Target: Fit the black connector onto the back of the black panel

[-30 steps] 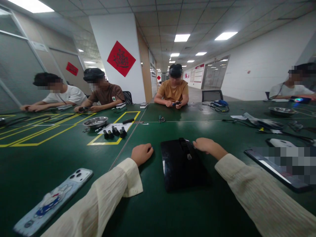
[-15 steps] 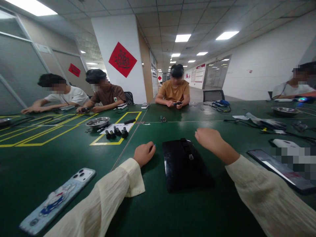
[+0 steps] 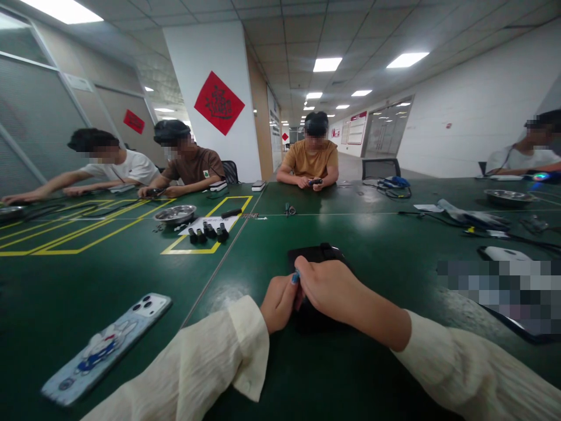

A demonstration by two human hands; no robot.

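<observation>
Both the left hand (image 3: 279, 301) and the right hand (image 3: 326, 287) meet at the fingertips, whether on something I cannot tell, the right nearer, over the flat black case (image 3: 308, 253), which lies beneath and beyond them, its long axis seemingly running forward from the wrists.

Phone (image 3: 107, 351) on table (image 3: 407, 251), left of hands (image 3: 324, 286)

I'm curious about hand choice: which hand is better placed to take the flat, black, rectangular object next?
Right, probably: the right hand is over the flat, black, rectangular object, while the left hand lies mostly left of it. Contact is unclear.
</observation>
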